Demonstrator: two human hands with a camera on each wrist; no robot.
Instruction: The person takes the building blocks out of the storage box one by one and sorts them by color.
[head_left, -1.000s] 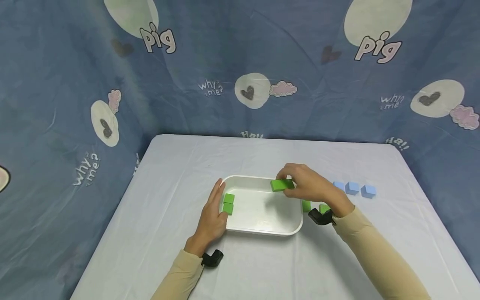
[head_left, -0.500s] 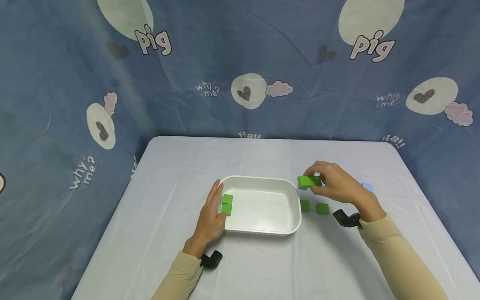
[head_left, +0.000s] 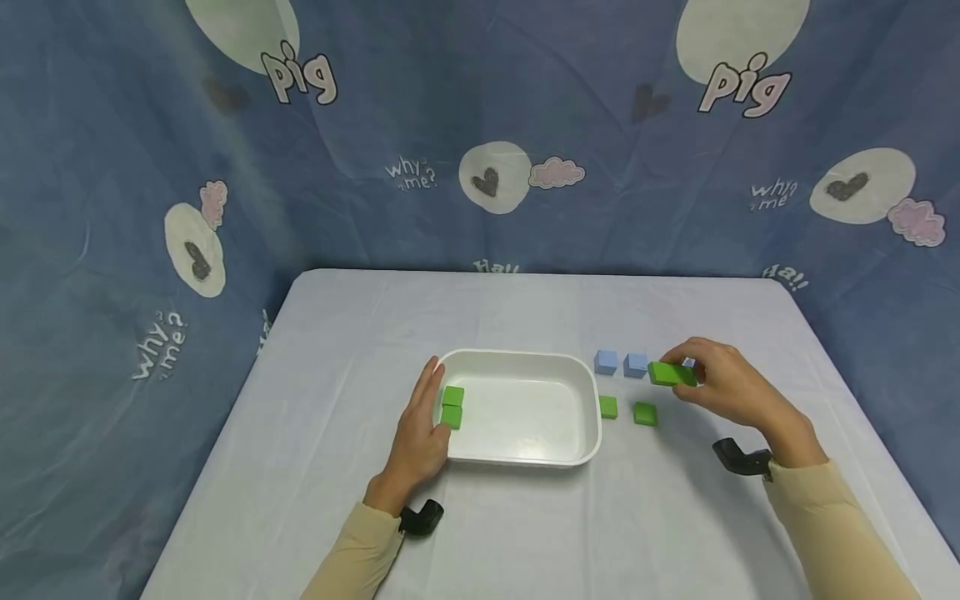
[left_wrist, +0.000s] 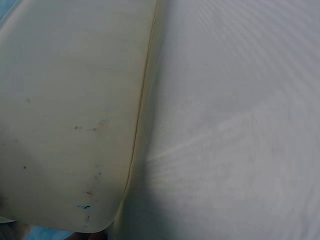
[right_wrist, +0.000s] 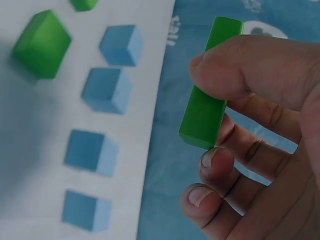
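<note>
My right hand (head_left: 720,379) pinches a long green block (head_left: 670,374) above the table, right of the tray. In the right wrist view the thumb lies across the block (right_wrist: 207,107), its ends sticking out, with the ring and little fingers curled below. My left hand (head_left: 420,433) holds the left side of a white tray (head_left: 525,462), fingers along the outer wall and thumb at the rim. Two green cubes (head_left: 452,406) sit inside against that side. Only the pale tray surface (left_wrist: 75,100) and traces of fingertips at the bottom show in the left wrist view.
Several blue cubes (head_left: 606,362) stand in a row right of the tray, partly hidden behind the right hand. Nearer, two loose green cubes (head_left: 645,414) lie on the white tablecloth (head_left: 540,533). A blue printed curtain (head_left: 375,225) hangs behind the table.
My right hand has carried the green block rightward, from over the tray to over the blue row, uncovering blue and green cubes. The left hand stays at the tray.
</note>
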